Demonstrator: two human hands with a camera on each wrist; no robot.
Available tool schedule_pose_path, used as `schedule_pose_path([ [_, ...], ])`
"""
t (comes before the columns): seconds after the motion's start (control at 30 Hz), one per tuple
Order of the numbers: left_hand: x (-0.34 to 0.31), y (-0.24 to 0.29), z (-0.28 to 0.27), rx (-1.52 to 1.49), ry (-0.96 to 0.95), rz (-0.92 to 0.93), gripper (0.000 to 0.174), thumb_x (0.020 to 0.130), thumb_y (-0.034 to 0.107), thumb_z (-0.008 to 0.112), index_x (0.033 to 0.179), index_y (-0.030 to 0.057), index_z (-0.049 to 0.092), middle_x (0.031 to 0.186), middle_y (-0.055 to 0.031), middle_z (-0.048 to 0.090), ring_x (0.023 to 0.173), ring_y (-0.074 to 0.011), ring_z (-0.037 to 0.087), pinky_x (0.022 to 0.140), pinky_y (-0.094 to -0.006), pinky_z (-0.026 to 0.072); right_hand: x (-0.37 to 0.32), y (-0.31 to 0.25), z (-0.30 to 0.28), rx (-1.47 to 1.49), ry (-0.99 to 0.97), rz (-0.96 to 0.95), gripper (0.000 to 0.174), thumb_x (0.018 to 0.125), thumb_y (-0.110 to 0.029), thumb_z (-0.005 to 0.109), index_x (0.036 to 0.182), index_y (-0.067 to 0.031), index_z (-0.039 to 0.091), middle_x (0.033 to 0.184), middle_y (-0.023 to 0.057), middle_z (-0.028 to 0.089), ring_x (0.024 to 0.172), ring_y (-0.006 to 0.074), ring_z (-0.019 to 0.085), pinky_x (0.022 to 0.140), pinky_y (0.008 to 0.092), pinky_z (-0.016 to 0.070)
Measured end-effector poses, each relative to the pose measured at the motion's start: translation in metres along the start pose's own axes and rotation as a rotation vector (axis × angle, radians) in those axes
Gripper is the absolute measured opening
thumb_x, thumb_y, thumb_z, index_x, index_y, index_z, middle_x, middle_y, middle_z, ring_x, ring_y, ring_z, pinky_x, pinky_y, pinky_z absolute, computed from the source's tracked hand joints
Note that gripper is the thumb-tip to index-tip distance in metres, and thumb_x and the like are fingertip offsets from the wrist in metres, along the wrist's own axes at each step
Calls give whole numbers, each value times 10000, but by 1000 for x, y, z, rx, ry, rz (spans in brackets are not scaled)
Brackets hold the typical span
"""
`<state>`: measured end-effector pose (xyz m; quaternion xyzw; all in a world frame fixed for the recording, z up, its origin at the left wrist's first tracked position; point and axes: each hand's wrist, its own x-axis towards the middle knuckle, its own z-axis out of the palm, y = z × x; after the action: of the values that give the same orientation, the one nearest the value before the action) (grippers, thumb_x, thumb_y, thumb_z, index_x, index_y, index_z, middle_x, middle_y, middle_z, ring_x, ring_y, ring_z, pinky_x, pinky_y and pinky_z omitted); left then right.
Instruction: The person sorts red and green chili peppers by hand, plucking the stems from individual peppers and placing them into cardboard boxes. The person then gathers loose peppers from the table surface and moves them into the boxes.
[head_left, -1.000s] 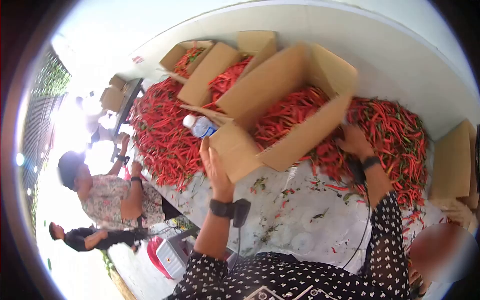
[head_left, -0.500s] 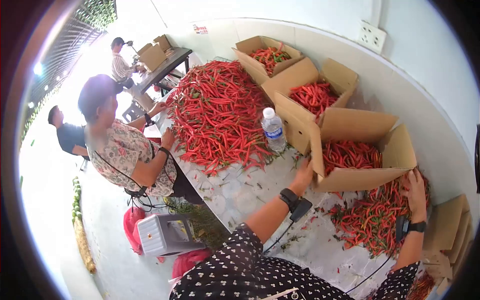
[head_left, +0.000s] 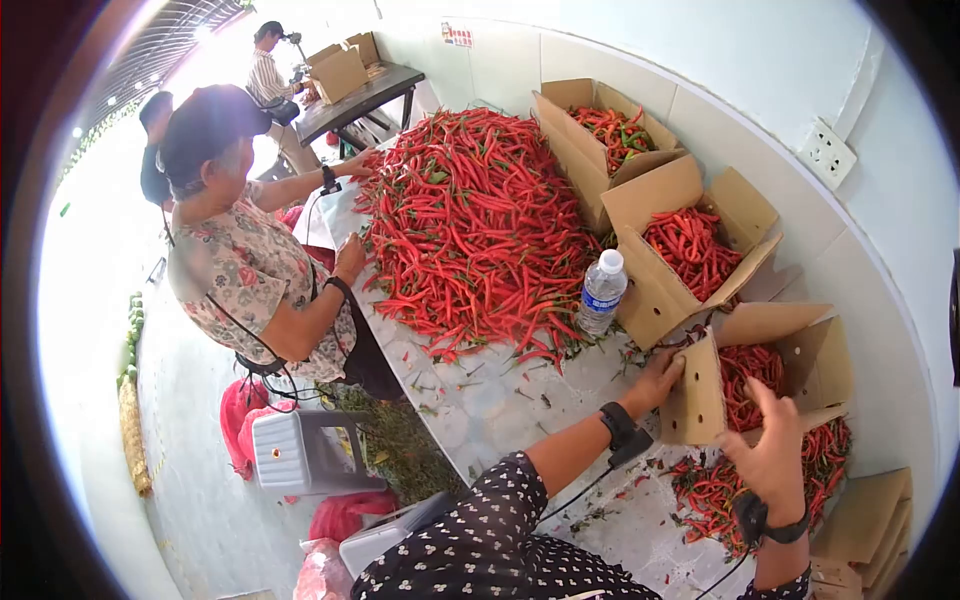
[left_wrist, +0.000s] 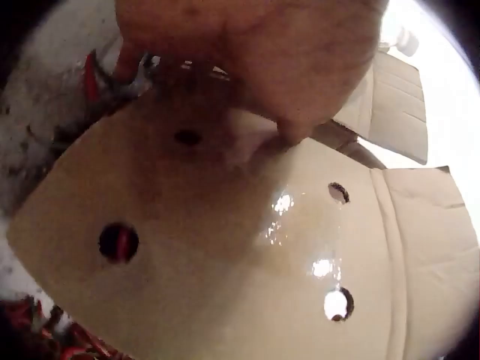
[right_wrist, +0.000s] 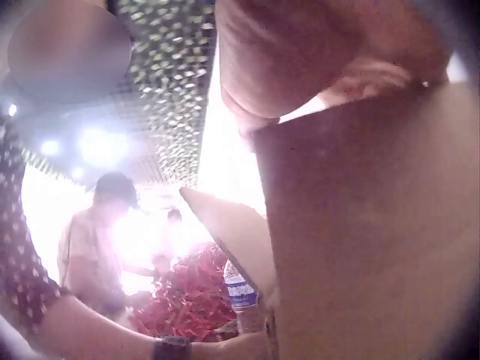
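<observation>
We see the left hand [head_left: 652, 385] touching the holed end of a box [head_left: 692, 405]; we cannot tell whether its fingers curl round the cardboard. The right hand [head_left: 775, 455], thumb and fingers loosely parted, is at the box's near edge. Between both hands, chillies [head_left: 748, 372] lie inside. Beyond the left hand, we see a bottle [head_left: 601, 298] near a big chilli heap [head_left: 480, 230].

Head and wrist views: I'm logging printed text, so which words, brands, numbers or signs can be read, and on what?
None can be read with certainty.
Blue label on the bottle: characters too small and blurred.
Red-and-white wall sign: too small.
Small mark on the grey stool: too small.
</observation>
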<state>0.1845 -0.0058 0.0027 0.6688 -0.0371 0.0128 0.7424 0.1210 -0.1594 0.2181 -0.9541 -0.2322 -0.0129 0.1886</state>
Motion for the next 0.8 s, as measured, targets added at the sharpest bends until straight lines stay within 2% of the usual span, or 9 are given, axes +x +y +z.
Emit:
schedule_pose_path([
  [0.1,-6,-23,16,171,71,-49,535,872,398,480,1227,4,413,1144,-220,498,1025,-343,501,886,-387,391,-7,-4,12,-175,-26,-21,424,758,-284,608,1065,2,540,921,211,586,854,378,536,821,455,392],
  [0.17,-19,-37,33,139,-12,-73,525,877,377,483,1233,-1,406,1121,-201,511,990,-304,521,879,-369,396,-27,35,17,-321,-82,184,239,750,-225,596,847,-9,576,742,209,578,691,386,539,645,481,405],
  [0.2,-25,-17,32,19,-146,-159,545,865,373,515,1243,-1,397,1106,-194,505,983,-282,524,873,-366,404,-37,42,11,-324,75,90,187,744,-193,589,702,-16,543,641,212,547,615,403,531,571,481,395],
  [0.33,-50,20,75,-311,-289,-108,558,846,357,557,1244,1,399,1103,-189,503,1007,-271,517,874,-377,408,-77,48,-31,-482,100,83,164,744,-159,572,825,-20,605,709,180,577,678,369,535,618,449,404],
  [0.4,-58,19,91,146,-332,129,566,873,330,539,1296,1,354,1197,-165,422,1097,-232,446,921,-334,375,-93,50,-49,-375,213,167,193,736,-139,565,879,-23,621,738,155,595,711,358,542,644,435,410],
  [0.5,-52,4,91,-53,-597,138,456,835,262,588,1199,16,466,1070,-168,520,982,-282,524,874,-375,406,-135,56,-57,-409,182,281,191,721,-126,571,869,-16,620,755,151,605,722,355,553,657,422,424],
  [0.53,-36,-6,84,239,-567,347,436,804,243,613,1160,19,496,1083,-196,501,997,-324,512,889,-387,400,-154,63,-55,-431,147,337,204,716,-91,554,888,-7,624,800,165,621,772,344,580,713,403,445],
  [0.67,47,-39,38,827,-90,428,373,753,211,628,1070,33,542,1058,-202,522,1006,-365,495,879,-451,392,-197,79,-53,-199,294,535,256,702,-42,516,926,10,626,877,196,632,815,343,611,761,374,472],
  [0.8,68,-57,50,1101,139,549,351,758,238,615,1036,31,563,1066,-210,527,1031,-376,481,894,-458,382,-211,98,-52,-222,339,548,254,687,-35,523,912,23,627,871,189,636,794,340,616,740,359,480],
])
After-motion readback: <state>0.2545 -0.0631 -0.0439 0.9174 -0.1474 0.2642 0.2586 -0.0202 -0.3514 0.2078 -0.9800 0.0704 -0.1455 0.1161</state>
